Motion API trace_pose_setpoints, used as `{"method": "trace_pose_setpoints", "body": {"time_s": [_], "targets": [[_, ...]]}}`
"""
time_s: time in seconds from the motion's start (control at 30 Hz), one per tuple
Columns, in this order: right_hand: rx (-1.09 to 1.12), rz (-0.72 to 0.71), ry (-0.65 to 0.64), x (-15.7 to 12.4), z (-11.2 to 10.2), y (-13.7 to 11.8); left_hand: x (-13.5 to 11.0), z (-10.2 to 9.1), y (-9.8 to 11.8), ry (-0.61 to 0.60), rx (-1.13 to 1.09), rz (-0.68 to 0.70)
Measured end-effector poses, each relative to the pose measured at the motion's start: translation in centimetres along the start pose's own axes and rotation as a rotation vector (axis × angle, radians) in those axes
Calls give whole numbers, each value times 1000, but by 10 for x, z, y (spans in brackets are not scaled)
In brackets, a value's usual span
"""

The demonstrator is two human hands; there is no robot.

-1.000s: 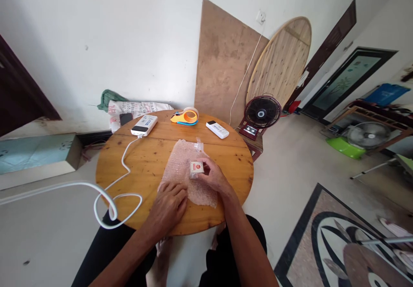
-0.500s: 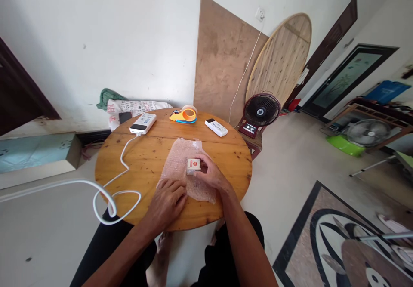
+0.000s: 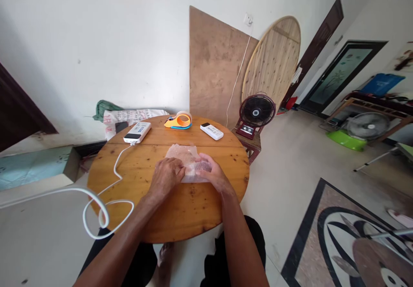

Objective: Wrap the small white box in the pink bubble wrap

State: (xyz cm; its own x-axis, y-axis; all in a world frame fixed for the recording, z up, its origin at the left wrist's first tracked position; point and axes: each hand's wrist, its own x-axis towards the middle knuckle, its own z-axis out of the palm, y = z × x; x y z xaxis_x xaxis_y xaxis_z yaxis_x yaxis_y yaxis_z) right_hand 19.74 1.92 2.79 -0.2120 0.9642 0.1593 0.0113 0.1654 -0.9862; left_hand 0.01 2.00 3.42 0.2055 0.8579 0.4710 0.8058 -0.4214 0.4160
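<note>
The bubble wrap [image 3: 181, 152] lies on the round wooden table [image 3: 187, 214], its near part folded up and over into a flat roll across the middle. My left hand [image 3: 166, 176] grips the left end of that fold, fingers bent over the top. At the right end, my right hand [image 3: 215, 176] holds the fold between thumb and fingers. The small printed box is hidden, so I cannot see it inside the wrap. Beyond the wrap stands an orange tape dispenser [image 3: 172, 122] with a roll of clear tape.
A white power bank [image 3: 138, 132] with a white cable [image 3: 116, 166] sits at the table's left; the cable loops off the edge. Another white power bank [image 3: 211, 131] lies at the back right. A dark red fan [image 3: 257, 110] stands on a stool beyond the table.
The near part of the bubble wrap has been folded up and away from me, covering the small box. Both hands have moved to the fold's ends. The view has shifted slightly.
</note>
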Motion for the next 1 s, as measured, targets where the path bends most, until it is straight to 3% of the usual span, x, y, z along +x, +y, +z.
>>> {"method": "trace_pose_setpoints", "body": {"time_s": [0.23, 0.4, 0.63, 1.0], "targets": [[-53, 121, 106, 10, 7, 19, 8, 13, -3, -139, -397, -298], [-113, 164, 116, 8, 5, 15, 8, 16, -3, -149, -564, -314], [-101, 161, -5, 1, 6, 2, -6, 6, -2, -256, -734, -337], [-297, 110, 126, 8, 9, 18, -13, 17, -5, -233, -844, -434]]}}
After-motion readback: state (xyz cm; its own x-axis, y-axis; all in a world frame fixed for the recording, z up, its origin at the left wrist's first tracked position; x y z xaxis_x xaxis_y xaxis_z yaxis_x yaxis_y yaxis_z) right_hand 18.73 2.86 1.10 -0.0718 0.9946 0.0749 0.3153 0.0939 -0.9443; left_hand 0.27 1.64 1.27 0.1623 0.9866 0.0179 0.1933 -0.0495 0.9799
